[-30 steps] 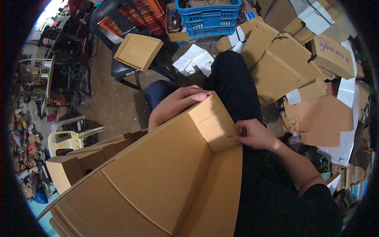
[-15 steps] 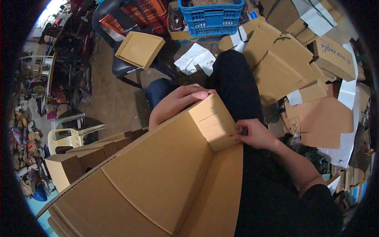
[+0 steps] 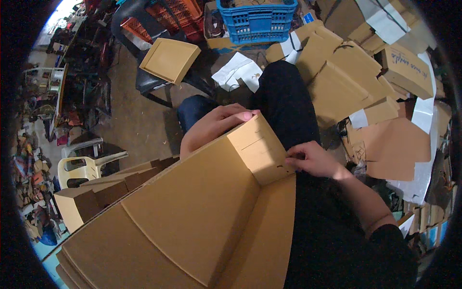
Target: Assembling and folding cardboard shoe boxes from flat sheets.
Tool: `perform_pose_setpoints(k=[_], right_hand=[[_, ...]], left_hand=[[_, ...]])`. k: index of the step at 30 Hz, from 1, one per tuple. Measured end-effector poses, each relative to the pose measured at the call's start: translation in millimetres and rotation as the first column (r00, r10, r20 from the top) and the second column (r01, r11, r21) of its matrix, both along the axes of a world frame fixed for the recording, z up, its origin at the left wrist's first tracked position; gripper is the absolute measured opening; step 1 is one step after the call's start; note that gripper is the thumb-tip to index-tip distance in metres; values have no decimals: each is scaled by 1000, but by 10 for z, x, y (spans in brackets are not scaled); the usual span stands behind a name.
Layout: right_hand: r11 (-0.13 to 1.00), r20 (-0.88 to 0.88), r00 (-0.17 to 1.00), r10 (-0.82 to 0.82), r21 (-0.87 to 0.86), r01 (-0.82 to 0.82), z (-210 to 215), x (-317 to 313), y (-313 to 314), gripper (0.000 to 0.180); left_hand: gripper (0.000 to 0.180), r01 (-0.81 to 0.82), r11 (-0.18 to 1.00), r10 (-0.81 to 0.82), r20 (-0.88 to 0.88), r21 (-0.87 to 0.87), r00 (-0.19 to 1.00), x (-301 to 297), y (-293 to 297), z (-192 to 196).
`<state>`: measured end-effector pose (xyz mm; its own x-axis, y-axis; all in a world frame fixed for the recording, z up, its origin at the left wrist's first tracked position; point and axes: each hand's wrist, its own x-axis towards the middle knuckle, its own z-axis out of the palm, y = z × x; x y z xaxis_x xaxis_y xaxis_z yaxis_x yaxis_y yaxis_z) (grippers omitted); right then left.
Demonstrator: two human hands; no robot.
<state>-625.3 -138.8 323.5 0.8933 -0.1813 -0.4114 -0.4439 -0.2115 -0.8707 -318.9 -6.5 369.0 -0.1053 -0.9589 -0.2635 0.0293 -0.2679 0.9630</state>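
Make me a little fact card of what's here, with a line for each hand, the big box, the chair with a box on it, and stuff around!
Left hand: left hand laid over the top corner of the big box's end
Right hand: right hand, fingertips at the lower side of that end
Big box: big cardboard box, brown, open, slanting across the picture
Chair: dark chair, shallow box on it
Around: blue crate, flattened cardboard, white paper
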Motion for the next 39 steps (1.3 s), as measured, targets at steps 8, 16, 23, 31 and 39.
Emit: perform_pose_setpoints(k=[8, 16, 23, 31, 39], right_hand=[[997, 30, 998, -58, -45, 59, 65, 33, 95, 27], [996, 32, 999, -6, -86, 9, 9, 41, 37, 27], [986, 65, 989, -134, 104, 127, -154, 564, -57, 32], [978, 107, 975, -196, -51, 202, -84, 799, 55, 37], [959, 78, 985, -152, -229, 166, 45, 979, -15, 39]], left_hand=[[50, 54, 988, -48, 40, -148, 998, 62, 29, -149], [51, -75, 995, 68, 99, 71, 993, -30, -41, -1], [49, -21, 1000, 21, -78, -2, 997, -2, -29, -70], [51, -34, 999, 33, 44, 30, 998, -1, -17, 17], [47, -18, 992, 14, -33, -124, 999, 29, 37, -134]])
